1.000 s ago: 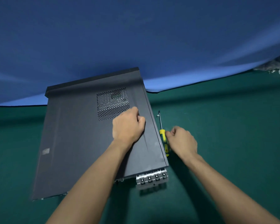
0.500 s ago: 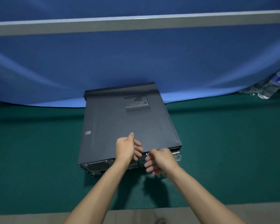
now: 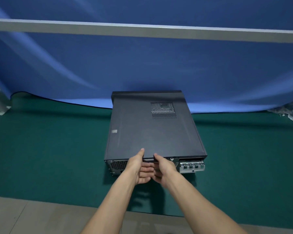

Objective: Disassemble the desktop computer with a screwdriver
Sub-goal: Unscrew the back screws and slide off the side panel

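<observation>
Both hands, left hand [image 3: 139, 168] and right hand [image 3: 164, 169], grip the near edge of the cover [image 3: 152, 132], thumbs on top, on the computer [image 3: 118, 164] lying on the green desk [image 3: 49, 149], seemingly about to slide it off.

No text can be read anywhere; the only label in sight is a small pale sticker [image 3: 114, 131] on the left part of the top panel of the black computer case [image 3: 152, 130], left of centre of the frame, and its print is too small and blurred to make out.
</observation>
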